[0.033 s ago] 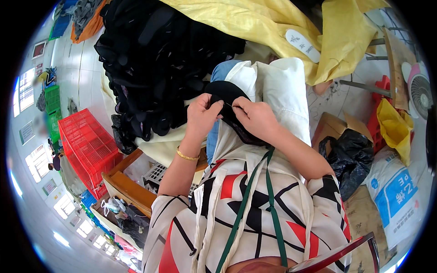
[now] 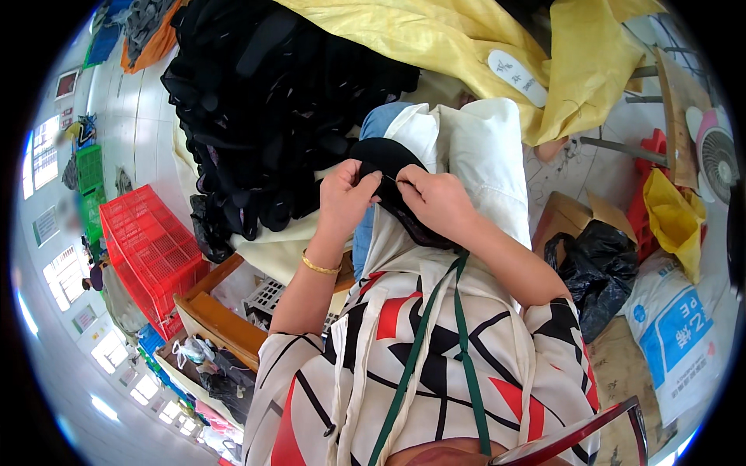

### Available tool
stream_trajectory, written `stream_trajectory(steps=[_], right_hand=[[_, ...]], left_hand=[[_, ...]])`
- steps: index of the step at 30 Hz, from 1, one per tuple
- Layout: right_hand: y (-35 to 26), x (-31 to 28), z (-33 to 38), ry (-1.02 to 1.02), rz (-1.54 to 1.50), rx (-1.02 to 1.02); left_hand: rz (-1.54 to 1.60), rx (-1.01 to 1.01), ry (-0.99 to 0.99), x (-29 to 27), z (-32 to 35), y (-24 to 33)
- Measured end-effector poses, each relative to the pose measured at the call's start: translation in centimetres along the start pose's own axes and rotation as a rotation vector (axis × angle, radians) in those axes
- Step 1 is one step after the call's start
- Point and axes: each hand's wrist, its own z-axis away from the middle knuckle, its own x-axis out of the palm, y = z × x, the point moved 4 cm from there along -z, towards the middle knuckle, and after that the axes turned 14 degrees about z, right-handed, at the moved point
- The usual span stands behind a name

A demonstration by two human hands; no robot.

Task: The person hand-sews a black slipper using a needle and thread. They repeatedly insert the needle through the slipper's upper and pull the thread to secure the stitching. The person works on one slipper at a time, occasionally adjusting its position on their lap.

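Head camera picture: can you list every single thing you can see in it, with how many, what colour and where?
Round black fabric piece: one, black, centre, pinched by both hands.
Heap of black fabric pieces: one heap, black, upper left.
Crumpled yellow sheet: one, yellow, top.
White insole-shaped piece: one, white, on the yellow sheet.
White cloth apron: one, white, over the lap.
Red plastic crate: one, red, left.
Black plastic bag: one, black, right.
White printed sack: one, white and blue, lower right.
Gold bangle: one, gold, left wrist.
Left hand: one, gripping the black piece.
Right hand: one, gripping the black piece.
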Motion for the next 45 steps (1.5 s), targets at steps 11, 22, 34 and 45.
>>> stream_trajectory(steps=[11,22,34,45], right_hand=[[0.0,0.4,-0.4,-0.009,0.052,-0.024],[0.6,2.2,-0.5,0.073,0.054,-0.050],[0.3,-0.1,-1.4,-0.085,0.143,-0.103],[0.6,1.8,-0.7,-0.034,0.193,-0.104]], left_hand=[[-0.028,-0.004,-0.011,-0.2,-0.4,-0.3],[0.054,-0.179,-0.097,-0.4,-1.1,0.2],[0.086,-0.186,-0.067,0.1,-1.1,0.6],[0.092,-0.240,-0.130,-0.1,-1.4,0.5]])
